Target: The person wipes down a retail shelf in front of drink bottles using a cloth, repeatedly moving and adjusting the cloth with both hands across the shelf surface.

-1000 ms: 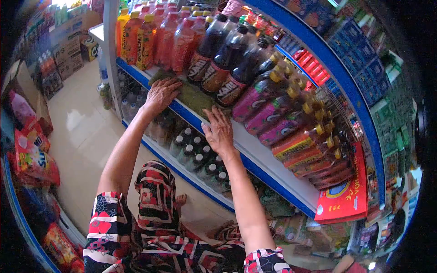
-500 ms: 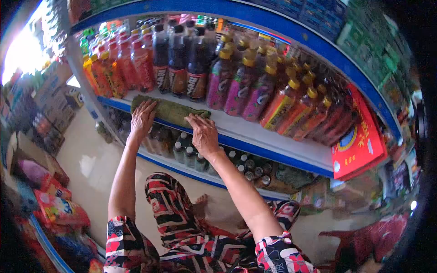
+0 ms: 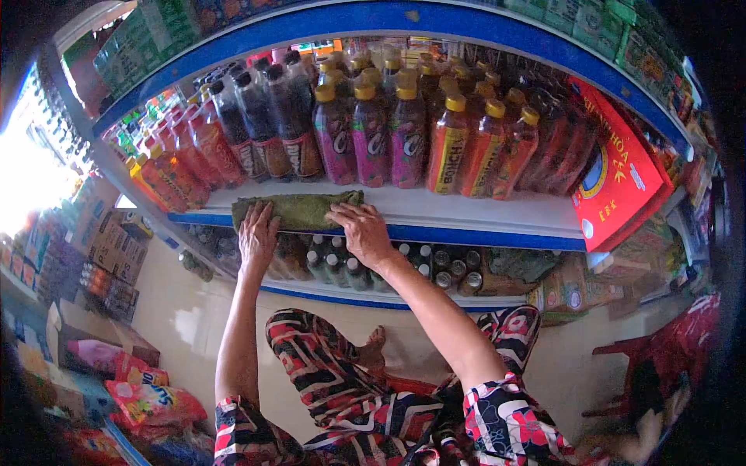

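Observation:
A folded dark green cloth (image 3: 303, 211) lies along the front edge of the shelf (image 3: 482, 216), below dark-cola bottles (image 3: 289, 128). My left hand (image 3: 258, 237) rests on the cloth's left end, fingers bent over its front. At the other end, my right hand (image 3: 364, 233) grips the cloth with curled fingers. Behind it stand bottles with pink labels and yellow caps (image 3: 369, 144). Farther right are bottles with yellow and orange labels (image 3: 449, 151). Parts of the fingertips are hidden against the cloth.
Red drink bottles (image 3: 214, 147) and orange ones (image 3: 159, 182) fill the shelf's left end. A red box (image 3: 622, 179) leans at its right end. Capped bottles (image 3: 336, 264) stand on the lower shelf. Red packets (image 3: 159, 400) lie at lower left; a dark red stool (image 3: 660, 349) is at right.
My view has turned, so the shelf now looks more level and the bottles sit farther left. Both hands stay on the cloth, which remains on the shelf's front edge.

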A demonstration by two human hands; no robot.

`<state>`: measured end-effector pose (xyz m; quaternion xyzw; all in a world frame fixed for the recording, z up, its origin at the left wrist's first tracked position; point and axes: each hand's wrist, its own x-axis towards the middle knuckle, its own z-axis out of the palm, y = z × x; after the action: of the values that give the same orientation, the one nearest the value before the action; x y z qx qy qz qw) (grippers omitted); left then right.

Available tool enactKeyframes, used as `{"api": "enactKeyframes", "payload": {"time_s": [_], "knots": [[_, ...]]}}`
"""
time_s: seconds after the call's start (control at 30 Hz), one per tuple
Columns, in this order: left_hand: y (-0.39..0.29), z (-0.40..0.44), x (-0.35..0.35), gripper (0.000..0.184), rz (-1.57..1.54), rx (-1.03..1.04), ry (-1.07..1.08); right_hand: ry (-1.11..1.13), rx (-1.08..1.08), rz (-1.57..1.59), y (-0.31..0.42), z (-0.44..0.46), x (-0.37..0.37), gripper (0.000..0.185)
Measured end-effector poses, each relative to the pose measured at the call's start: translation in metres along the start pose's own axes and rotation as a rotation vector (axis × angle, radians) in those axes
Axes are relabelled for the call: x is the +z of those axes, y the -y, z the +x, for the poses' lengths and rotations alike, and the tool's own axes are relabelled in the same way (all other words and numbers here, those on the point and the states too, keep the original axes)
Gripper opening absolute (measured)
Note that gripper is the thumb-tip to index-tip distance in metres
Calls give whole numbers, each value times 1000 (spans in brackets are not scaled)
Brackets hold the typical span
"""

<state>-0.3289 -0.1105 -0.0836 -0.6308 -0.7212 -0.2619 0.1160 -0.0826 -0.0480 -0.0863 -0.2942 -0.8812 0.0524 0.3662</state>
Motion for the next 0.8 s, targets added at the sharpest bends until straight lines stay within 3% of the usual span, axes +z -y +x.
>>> {"api": "enactKeyframes", "payload": {"time_s": [0.3,0.43,0.57,0.67,0.8], "knots": [[-67,-1,29,40,49,-51,-69,-44,65,-16,-9,-21,-31,45],[-117,-5,42,37,20,58,-47,-81,107,-7,0,-18,-28,46],[-124,-1,45,36,-8,102,-45,-167,47,5,-13,-22,-24,44],[-119,0,44,36,-26,134,-57,-12,81,2,-13,-22,-33,49],[-113,0,41,36,-4,180,-26,-28,25,-91,-24,-30,-39,46]]}}
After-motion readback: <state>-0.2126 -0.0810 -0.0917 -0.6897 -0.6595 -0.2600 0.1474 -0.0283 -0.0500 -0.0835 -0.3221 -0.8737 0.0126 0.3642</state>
